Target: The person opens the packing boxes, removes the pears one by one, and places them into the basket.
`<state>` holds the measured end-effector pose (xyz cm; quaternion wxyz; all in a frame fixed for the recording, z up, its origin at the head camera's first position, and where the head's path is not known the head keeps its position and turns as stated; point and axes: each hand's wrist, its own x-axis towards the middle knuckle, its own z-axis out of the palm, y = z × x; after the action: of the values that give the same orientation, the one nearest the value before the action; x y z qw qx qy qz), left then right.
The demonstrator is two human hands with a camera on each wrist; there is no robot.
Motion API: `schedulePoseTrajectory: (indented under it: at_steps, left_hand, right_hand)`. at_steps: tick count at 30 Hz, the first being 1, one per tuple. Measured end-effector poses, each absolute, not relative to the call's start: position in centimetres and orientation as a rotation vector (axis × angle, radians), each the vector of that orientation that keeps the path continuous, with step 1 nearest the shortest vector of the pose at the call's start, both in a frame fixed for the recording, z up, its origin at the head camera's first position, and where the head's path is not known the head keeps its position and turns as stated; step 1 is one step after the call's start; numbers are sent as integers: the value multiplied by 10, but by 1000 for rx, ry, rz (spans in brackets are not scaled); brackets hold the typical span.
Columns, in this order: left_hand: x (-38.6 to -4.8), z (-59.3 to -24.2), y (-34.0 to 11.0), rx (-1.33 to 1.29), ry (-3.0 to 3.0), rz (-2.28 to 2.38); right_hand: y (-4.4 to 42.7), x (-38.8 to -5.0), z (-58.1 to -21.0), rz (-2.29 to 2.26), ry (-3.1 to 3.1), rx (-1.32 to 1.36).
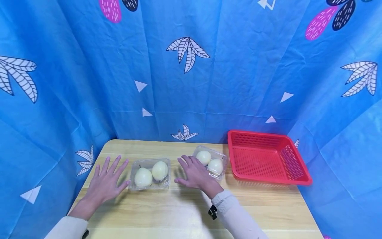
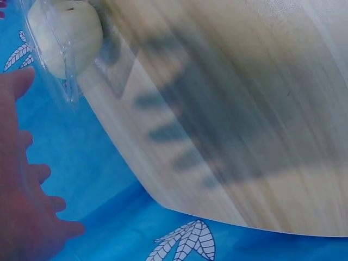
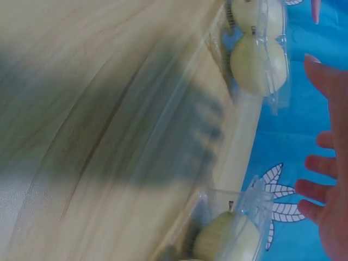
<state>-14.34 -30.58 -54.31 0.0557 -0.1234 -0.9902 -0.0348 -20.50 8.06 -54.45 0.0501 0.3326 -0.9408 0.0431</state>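
Two pale round fruits lie in a clear plastic box (image 1: 150, 186) at the middle left of the table. A second clear box (image 1: 223, 158) with two similar fruits stands at an angle near the red basket. My left hand (image 1: 104, 186), fingers spread, is beside the left box, its thumb tip near the box's edge; whether it touches cannot be told. Between the two boxes hovers my right hand (image 1: 195, 174), palm down with fingers extended, overlapping the right box's near left part in the head view. In the right wrist view, the right hand (image 3: 331, 174) holds nothing.
A red perforated basket (image 1: 256, 159) stands at the table's back right and holds nothing. The wooden table (image 1: 167, 215) has its back edge against a blue patterned curtain (image 1: 185, 96), which also hangs at both sides.
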Motion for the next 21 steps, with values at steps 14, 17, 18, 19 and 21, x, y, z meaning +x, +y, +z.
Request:
schedulePoseTrajectory:
  at_steps: [14, 17, 18, 19, 21]
  left_hand:
    - [-141, -550, -304, -358, -2999, -119]
    - [-140, -553, -302, -353, -3003, -136]
    - [-140, -554, -301, -349, -3005, -142]
    - [-140, -555, -301, -344, -3011, -145]
    - [-140, -557, -300, -328, -3023, -151]
  right_hand:
    - [69, -210, -558, 49, -2917, 986]
    - [65, -211, -561, 40, -2920, 978]
    - [64, -212, -562, 41, -2920, 978]
    - [62, -212, -563, 40, -2917, 977]
    - [60, -211, -563, 33, -2917, 978]
